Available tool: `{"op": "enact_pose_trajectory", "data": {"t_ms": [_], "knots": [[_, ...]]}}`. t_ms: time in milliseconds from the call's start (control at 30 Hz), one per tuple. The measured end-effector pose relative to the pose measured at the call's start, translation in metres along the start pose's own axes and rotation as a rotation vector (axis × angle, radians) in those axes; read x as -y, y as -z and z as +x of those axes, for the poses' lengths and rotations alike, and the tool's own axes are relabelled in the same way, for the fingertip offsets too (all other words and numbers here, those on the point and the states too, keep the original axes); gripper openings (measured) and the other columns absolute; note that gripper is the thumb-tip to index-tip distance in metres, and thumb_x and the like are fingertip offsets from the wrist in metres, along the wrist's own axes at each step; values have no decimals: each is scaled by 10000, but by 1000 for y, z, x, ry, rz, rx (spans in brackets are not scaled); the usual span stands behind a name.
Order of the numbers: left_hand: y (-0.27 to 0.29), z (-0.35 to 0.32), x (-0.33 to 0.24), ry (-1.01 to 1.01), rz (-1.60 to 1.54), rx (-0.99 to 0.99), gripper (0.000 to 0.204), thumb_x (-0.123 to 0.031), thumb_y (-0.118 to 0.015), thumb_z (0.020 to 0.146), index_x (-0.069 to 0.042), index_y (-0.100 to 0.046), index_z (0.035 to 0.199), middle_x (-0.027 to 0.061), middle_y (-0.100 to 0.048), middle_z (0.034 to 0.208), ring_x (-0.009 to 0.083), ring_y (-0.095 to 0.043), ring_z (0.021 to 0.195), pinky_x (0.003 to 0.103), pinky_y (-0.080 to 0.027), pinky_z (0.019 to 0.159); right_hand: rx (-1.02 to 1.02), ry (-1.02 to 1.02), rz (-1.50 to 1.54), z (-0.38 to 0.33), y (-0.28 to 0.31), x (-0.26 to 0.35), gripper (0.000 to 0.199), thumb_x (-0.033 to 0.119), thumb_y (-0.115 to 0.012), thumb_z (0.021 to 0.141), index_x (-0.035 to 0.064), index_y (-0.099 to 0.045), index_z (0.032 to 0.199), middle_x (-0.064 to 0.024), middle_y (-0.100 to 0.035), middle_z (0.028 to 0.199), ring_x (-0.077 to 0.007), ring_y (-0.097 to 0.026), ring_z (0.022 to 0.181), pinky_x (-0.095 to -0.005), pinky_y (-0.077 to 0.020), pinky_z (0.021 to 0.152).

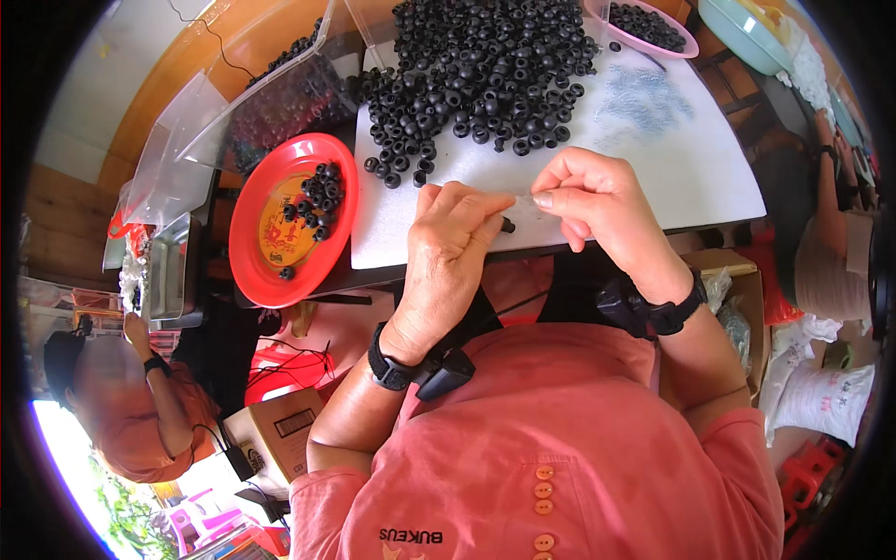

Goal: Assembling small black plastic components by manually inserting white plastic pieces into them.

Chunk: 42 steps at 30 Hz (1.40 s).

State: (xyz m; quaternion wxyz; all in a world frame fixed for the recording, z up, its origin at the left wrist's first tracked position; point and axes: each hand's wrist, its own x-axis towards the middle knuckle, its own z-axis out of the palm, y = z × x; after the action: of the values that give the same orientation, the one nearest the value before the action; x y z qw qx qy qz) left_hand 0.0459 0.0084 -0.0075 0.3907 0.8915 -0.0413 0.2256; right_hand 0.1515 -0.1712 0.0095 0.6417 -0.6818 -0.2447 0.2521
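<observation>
My left hand [450, 238] is closed near the front edge of the white board [551, 201], its thumb and forefinger reaching toward the right. From under those fingers sticks out a small black piece [507, 225], mostly hidden. Close by, my right hand [602, 201] pinches a tiny clear piece [528, 202] between thumb and forefinger; its exact kind is too small to tell. The fingertips of both hands nearly meet. Beyond them spreads a big heap of hollow black bead-like parts [485, 75]. Small bluish see-through bits [644, 98] lie scattered at the right of the board.
Left of the board, a red plate [245, 271] holds several black parts. Behind it stands a clear plastic bin [229, 126] with more. A pink bowl [686, 47] of dark parts and a pale blue basin [747, 42] are far right. Co-workers sit at left [154, 411] and right [831, 233].
</observation>
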Motion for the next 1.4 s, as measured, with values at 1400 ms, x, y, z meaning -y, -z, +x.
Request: {"op": "enact_pose_trajectory", "data": {"t_ms": [1400], "knots": [[-25, 24, 10, -240, 556, -44, 150, -43, -691, 775, -40, -596, 891, 111, -549, 892, 325, -537, 884, 436, -468, 767, -57, 389, 121, -30, 9, -29, 49, -19, -628, 931, -1, -645, 973, -11, -654, 772, -49, -531, 588, -193, -435, 543]]}}
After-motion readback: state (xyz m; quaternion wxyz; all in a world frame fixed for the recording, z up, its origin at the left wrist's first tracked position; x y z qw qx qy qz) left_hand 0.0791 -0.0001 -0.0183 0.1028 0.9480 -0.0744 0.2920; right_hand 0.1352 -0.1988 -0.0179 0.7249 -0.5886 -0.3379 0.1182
